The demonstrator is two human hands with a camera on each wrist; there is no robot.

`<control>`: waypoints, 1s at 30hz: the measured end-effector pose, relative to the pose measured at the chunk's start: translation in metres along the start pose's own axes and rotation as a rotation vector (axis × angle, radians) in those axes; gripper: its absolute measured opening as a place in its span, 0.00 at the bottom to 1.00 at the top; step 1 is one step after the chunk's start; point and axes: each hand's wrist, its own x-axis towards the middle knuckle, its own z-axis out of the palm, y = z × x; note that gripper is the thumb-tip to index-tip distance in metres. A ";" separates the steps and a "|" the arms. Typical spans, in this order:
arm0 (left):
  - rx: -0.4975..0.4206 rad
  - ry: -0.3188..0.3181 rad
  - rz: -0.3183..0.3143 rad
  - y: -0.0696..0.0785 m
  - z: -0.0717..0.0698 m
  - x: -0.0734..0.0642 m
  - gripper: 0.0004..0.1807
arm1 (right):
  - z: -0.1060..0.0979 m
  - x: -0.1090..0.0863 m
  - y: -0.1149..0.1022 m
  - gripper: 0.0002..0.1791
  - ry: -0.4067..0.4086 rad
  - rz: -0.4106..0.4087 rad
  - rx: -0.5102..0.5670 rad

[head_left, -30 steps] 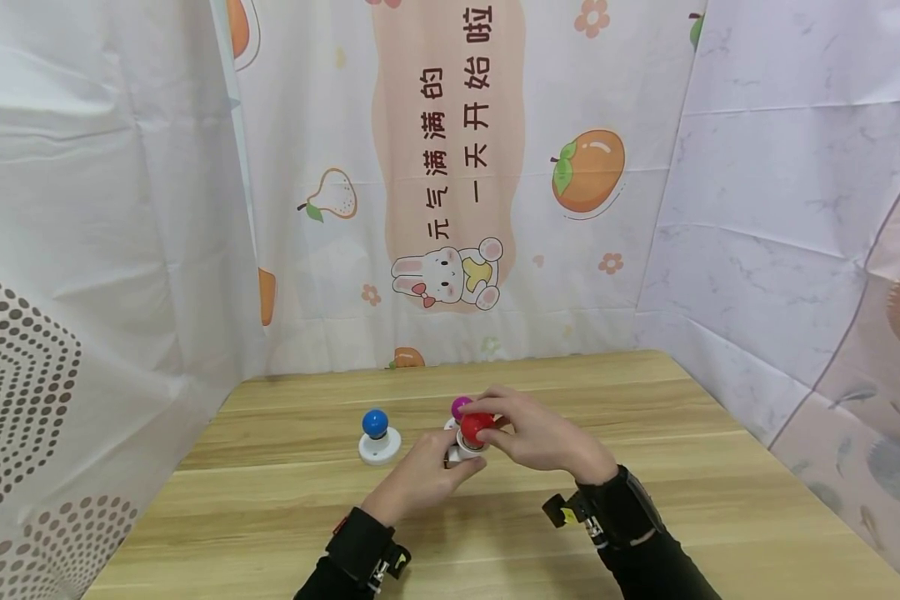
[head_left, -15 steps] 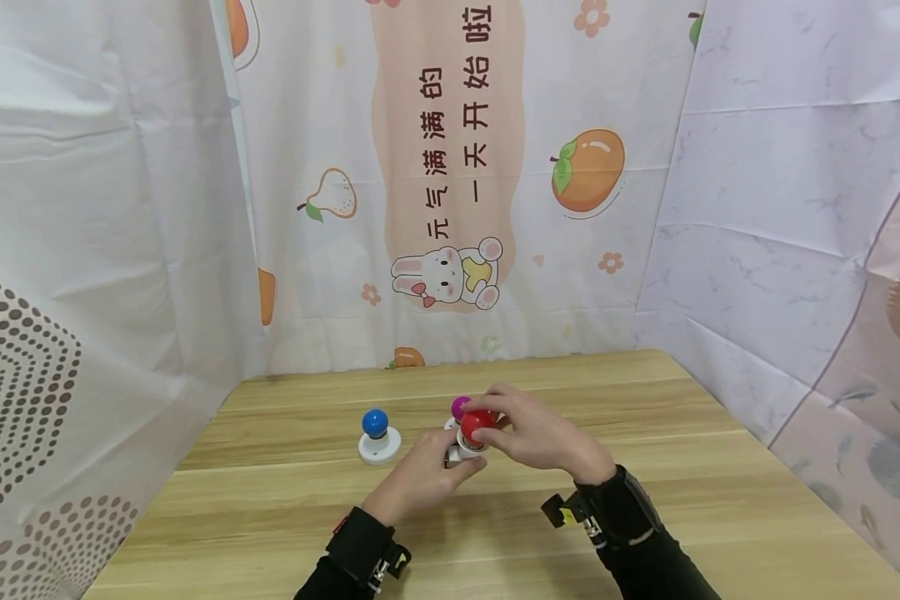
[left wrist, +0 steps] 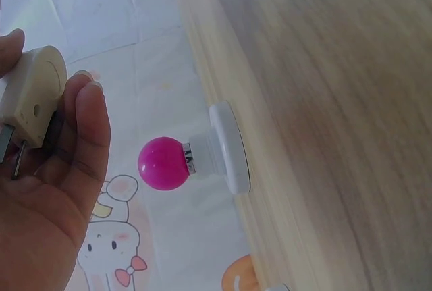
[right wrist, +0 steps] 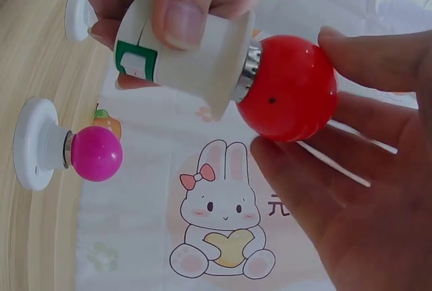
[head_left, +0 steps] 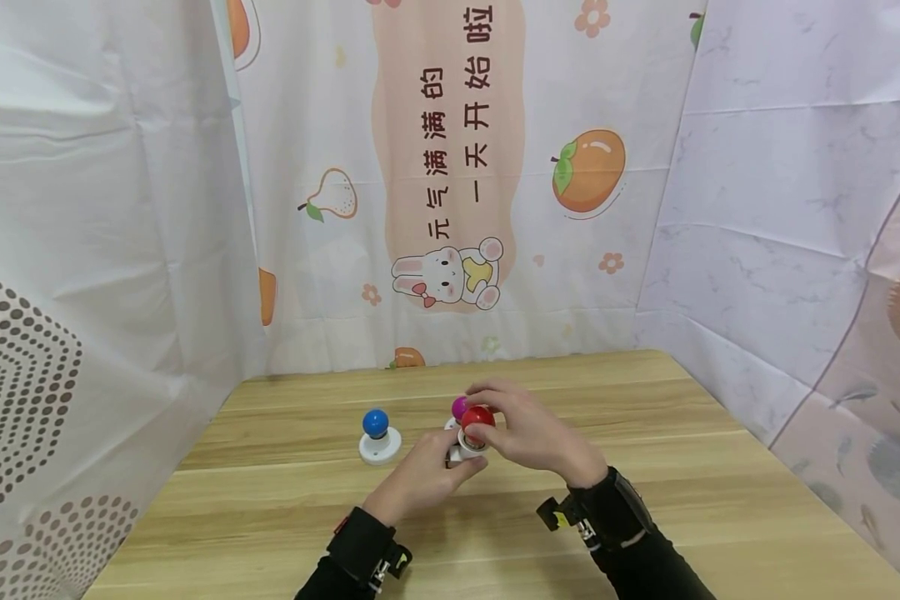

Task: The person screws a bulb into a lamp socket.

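My left hand (head_left: 423, 477) grips a white plug-in lamp socket (right wrist: 196, 61) above the table. Metal prongs (left wrist: 19, 159) show at its plug end in the left wrist view, and a green-framed switch (right wrist: 136, 60) in the right wrist view. A round red bulb (right wrist: 291, 88) sits at the socket's mouth, with part of its silver metal base showing. My right hand (head_left: 534, 435) pinches this bulb between thumb and fingertips. Behind the hands, a magenta bulb (left wrist: 164, 163) stands in a round white lamp base (left wrist: 229, 148).
To the left, a blue bulb (head_left: 375, 423) stands upright in another round white base (head_left: 379, 450) on the wooden table (head_left: 270, 500). Printed cloth (head_left: 315, 275) hangs behind the table, and more cloth encloses both sides.
My right hand has shifted slightly upward with the red bulb, and more of the bulb's metal base shows. The left hand and socket have stayed almost still.
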 end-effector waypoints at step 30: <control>-0.017 -0.007 -0.014 -0.001 0.000 0.000 0.25 | -0.007 -0.004 0.002 0.21 -0.145 -0.041 -0.012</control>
